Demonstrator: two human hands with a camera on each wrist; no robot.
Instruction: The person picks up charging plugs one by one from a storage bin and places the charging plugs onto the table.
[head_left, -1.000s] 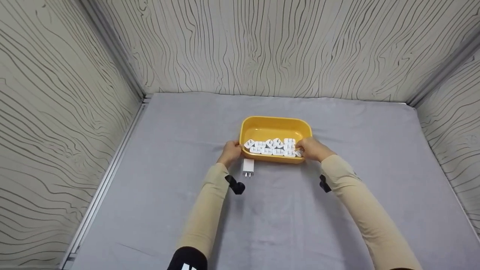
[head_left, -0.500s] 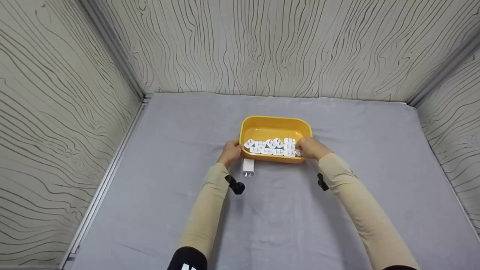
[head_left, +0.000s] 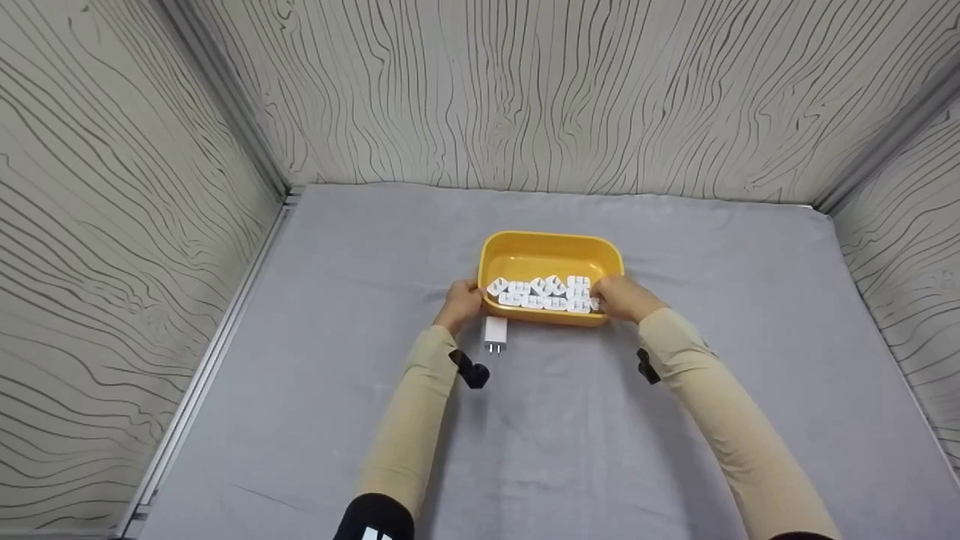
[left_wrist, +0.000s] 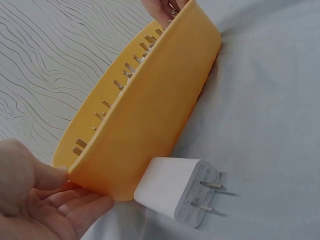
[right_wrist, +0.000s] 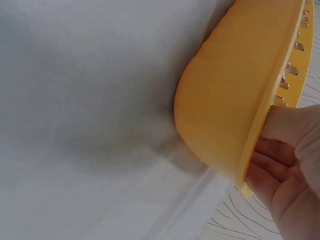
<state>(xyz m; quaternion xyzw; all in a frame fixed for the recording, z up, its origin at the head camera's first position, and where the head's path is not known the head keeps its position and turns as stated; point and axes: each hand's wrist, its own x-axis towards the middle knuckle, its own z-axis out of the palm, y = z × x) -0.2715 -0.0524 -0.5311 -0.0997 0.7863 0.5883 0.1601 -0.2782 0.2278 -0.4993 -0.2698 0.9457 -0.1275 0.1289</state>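
Note:
A yellow plastic bin [head_left: 551, 244] stands on the cloth, with several white plug chargers [head_left: 556, 303] packed along its near side, prongs upward. My left hand [head_left: 459, 304] grips the bin's left end; in the left wrist view the thumb is at the rim and the fingers lie against the outer wall. My right hand [head_left: 626, 298] reaches over the right end into the bin. Its curled fingers [right_wrist: 272, 165] pinch a charger at the near right corner, mostly hidden by the hand and wall. One white charger [left_wrist: 170, 190] lies outside, by the bin's near left corner, prongs toward me.
Grey cloth [head_left: 555, 435] covers the table. Wood-patterned panels [head_left: 480, 97] close off the back and both sides, with a metal rail [head_left: 202, 375] along the left edge. Black wrist mounts [head_left: 471, 370] sit on both sleeves.
My right hand makes only small shifts at the bin's right corner, where the charger by its fingers turns slightly. My left hand and the loose charger stay almost still.

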